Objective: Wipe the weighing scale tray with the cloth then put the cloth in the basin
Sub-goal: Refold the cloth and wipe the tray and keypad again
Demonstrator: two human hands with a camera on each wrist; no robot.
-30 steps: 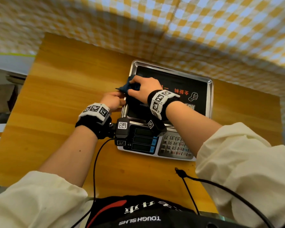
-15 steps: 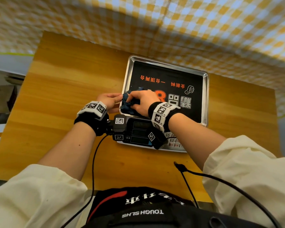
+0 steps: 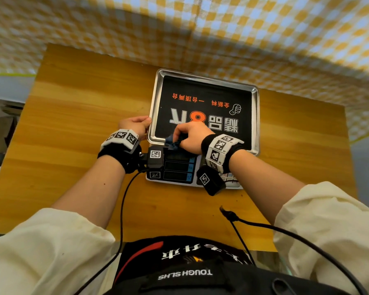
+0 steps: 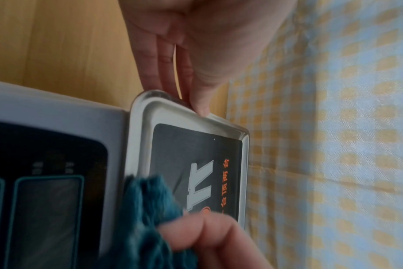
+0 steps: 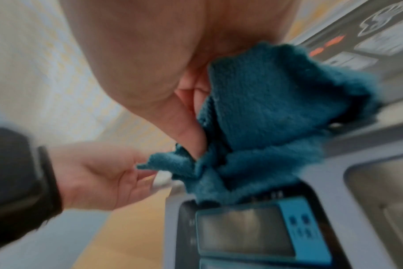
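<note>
Fingers of the right hand (image 3: 190,137) bunch the teal cloth (image 3: 172,143) at the near left corner of the scale tray (image 3: 256,116). Left hand (image 3: 134,125), fingers straight, touches the tray's left rim.

Tray (image 3: 256,116) sticker (image 3: 205,99): orange "一台顶两台" and "全新料", a large orange "8", white "精品" and "斤", all upside down in the head view. Black garment (image 3: 179,267) at the person's waist: "TOUGH SLHS", inverted.
</note>
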